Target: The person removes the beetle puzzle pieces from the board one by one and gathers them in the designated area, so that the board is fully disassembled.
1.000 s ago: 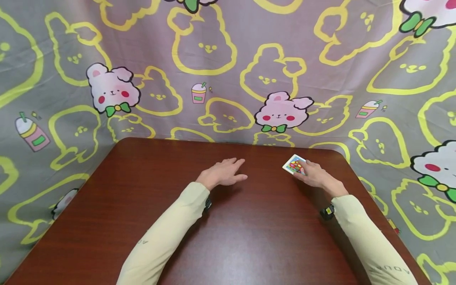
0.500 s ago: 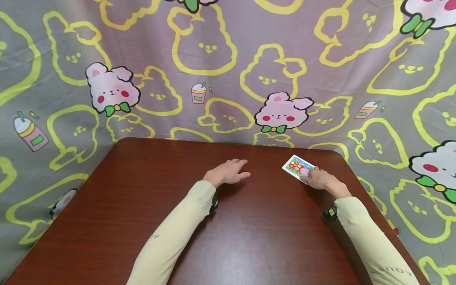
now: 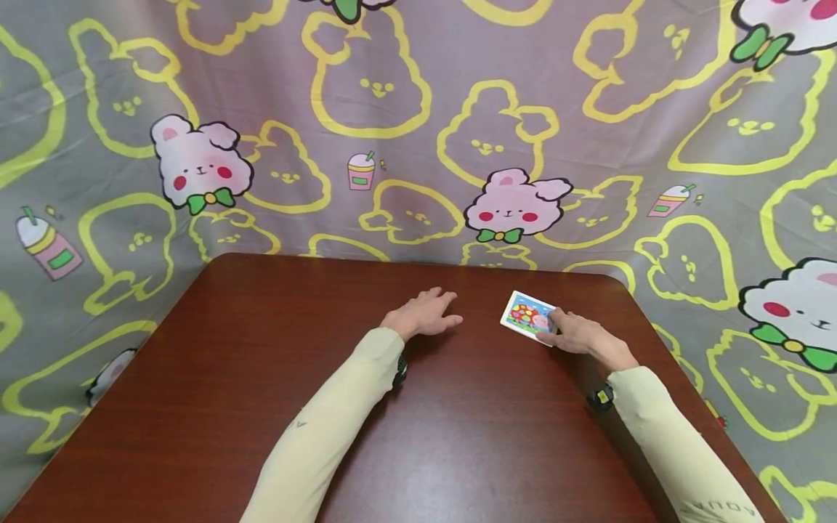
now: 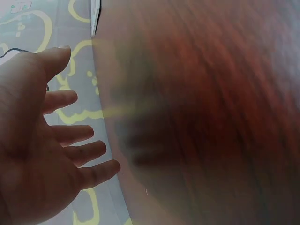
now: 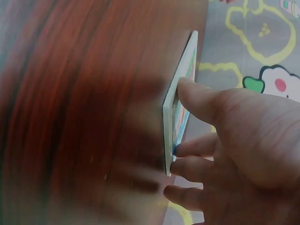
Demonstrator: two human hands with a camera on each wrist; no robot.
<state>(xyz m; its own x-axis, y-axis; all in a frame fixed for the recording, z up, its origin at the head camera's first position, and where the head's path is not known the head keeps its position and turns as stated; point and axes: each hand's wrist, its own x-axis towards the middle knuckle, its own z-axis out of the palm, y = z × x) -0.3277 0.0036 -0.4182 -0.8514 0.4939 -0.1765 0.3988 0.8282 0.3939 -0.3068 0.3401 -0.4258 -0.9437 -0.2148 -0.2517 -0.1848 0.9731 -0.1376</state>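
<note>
A thin rectangular picture board (image 3: 526,317) with a white border lies on the brown table (image 3: 458,421). It shows a red, spotted ladybird on a blue and green ground. My right hand (image 3: 578,334) is at its right end, fingertips and thumb touching it and covering that end. From the right wrist, the thumb (image 5: 201,98) lies against the board's white edge and face, and the fingers reach its far end. My left hand (image 3: 423,314) hovers palm down over the table, left of the board, fingers spread, with nothing in it; its spread fingers (image 4: 79,152) show in the left wrist view.
A grey cloth (image 3: 392,174) with yellow outlines and cartoon heads hangs behind the table and along both sides. The table's back edge runs a short way beyond the board. Both wrists wear dark bands, such as the right one (image 3: 601,396).
My right hand drew back to the board's right end, uncovering more of the picture. The board then shifted left and turned slightly. My left hand drifted a little right.
</note>
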